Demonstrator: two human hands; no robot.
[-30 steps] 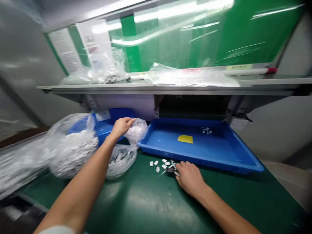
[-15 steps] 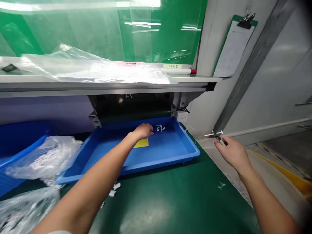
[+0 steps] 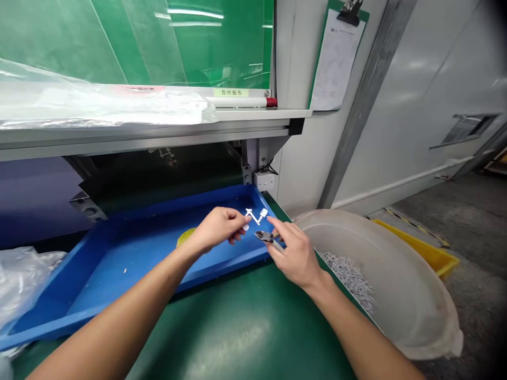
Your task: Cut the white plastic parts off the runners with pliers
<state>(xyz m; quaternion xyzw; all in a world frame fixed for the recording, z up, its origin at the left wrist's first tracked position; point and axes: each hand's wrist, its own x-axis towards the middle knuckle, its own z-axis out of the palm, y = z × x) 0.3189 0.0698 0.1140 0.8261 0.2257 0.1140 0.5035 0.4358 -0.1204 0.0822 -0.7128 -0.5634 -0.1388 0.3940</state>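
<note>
My left hand [image 3: 225, 227] pinches a small white plastic sprue [image 3: 257, 217] with little moulded parts at its ends. Just right of it, my right hand [image 3: 291, 248] is closed round a pair of side cutters [image 3: 266, 237], whose jaws point left below the sprue. Its index finger reaches close to the sprue's right end; whether it touches I cannot tell. Both hands are over the right part of a shallow blue tray [image 3: 222, 272]. A yellow piece [image 3: 185, 236] in the tray is partly covered by my left hand.
The tray stands on a green tabletop [image 3: 253, 327]. Right of the table's edge is a large whitish tub [image 3: 396, 274] with many thin white sprues [image 3: 350, 279] in it. A shelf edge [image 3: 158, 138] crosses above the tray. Clear plastic bags [image 3: 19, 285] lie at the left.
My left hand has lifted a white sprue from the tray. My right hand has come in from over the tub with the cutters; the white piece at their jaws is gone. The view has swung right.
</note>
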